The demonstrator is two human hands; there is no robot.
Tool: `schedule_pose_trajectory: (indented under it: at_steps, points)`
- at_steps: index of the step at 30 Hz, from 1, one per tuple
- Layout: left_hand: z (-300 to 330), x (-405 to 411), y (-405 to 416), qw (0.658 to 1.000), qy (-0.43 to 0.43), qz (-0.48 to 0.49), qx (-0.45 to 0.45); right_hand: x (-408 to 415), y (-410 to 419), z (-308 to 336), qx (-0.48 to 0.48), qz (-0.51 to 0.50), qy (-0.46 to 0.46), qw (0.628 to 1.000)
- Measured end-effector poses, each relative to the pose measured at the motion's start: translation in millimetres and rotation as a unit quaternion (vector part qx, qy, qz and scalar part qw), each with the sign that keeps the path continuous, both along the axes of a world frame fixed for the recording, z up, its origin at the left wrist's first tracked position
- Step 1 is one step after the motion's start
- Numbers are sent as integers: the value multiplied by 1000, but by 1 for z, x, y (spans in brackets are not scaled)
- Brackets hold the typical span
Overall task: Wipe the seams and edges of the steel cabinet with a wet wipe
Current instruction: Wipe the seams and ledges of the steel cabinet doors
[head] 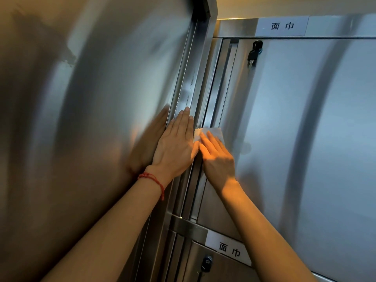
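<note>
The steel cabinet [295, 119] fills the view, with a vertical seam and channel [189, 94] between a large left door and the right door. My left hand [175, 147] lies flat, fingers together, on the edge of the left door beside the channel; it holds nothing. My right hand [217, 157] presses a white wet wipe [213, 132] flat against the seam at the left edge of the right door. The wipe sticks out above my fingertips. A red string bracelet [152, 179] circles my left wrist.
A key hangs in a black lock [255, 50] at the top of the right door. A second lock [206, 263] sits on the lower door. White labels with characters are at the top [282, 26] and below [228, 248]. A horizontal steel rail [187, 226] divides upper and lower doors.
</note>
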State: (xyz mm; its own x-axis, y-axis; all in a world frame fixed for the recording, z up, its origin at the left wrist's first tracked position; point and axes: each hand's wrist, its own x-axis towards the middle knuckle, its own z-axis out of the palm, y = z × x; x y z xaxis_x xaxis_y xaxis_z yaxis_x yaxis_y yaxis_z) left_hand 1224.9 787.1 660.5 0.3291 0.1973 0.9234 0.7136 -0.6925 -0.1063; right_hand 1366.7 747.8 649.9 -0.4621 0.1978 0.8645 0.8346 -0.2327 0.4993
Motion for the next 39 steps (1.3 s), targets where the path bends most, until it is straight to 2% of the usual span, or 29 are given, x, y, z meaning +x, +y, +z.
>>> schedule_pose_trajectory:
  at_steps: [14,19,31,39]
  points:
    - [-1,0,-2,1000,-18,-11,6,-4,7,51,10,-3,29,1000]
    - [-1,0,-2,1000,-19,-11,5,-5,8,41,6,-10,45,999]
    - [-1,0,-2,1000,8,8,1,1,-1,-30,-38,-9,35,999]
    - [-1,0,-1,1000,-5,-6,5,-1,6,7,13,8,27,1000]
